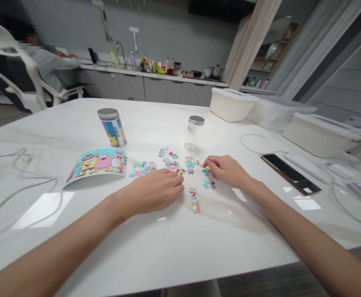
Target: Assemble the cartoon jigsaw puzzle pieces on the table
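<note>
While the right hand point(226, 171) pinches a jigsaw piece point(207, 168), the curled left hand point(154, 192) nears loose pieces point(171, 163), which a careless sweep could scatter.

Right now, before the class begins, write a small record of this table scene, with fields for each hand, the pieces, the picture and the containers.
Left hand: fingertips down beside the jigsaw pieces
Right hand: pinching a small jigsaw piece
Joined pieces: short upright strip between the hands
Picture: SpongeBob print, left of the pieces
Containers: printed canister and clear jar, both grey-lidded, beyond the pieces
</note>
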`<act>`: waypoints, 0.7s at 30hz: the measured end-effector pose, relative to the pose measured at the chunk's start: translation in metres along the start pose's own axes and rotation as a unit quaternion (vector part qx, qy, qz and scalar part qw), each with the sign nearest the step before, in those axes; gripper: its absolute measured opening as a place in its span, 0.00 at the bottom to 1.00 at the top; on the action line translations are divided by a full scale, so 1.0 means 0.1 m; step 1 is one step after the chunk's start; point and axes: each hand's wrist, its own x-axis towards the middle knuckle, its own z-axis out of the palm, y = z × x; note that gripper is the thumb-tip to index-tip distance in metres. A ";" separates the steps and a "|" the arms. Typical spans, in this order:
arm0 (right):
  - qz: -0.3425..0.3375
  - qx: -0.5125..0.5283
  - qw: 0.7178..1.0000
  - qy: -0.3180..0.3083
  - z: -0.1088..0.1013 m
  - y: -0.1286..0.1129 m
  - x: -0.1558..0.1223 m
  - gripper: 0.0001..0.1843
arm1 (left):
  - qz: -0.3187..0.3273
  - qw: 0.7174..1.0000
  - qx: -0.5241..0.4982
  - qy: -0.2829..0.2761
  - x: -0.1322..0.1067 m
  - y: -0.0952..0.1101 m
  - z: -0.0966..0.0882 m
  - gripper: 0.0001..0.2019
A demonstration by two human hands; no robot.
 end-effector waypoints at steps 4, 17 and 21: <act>0.017 0.006 1.000 -0.007 -0.02 0.06 0.04 0.17 | 0.008 0.996 0.077 -0.040 -0.02 -0.03 -0.03 0.11; 0.044 -0.004 0.999 0.000 -0.08 0.18 0.08 0.17 | -0.018 0.995 -0.013 -0.094 0.05 0.20 -0.05 0.09; 0.038 -0.001 0.999 -0.009 -0.06 0.16 0.07 0.16 | -0.013 0.995 -0.007 -0.103 0.05 0.21 -0.05 0.13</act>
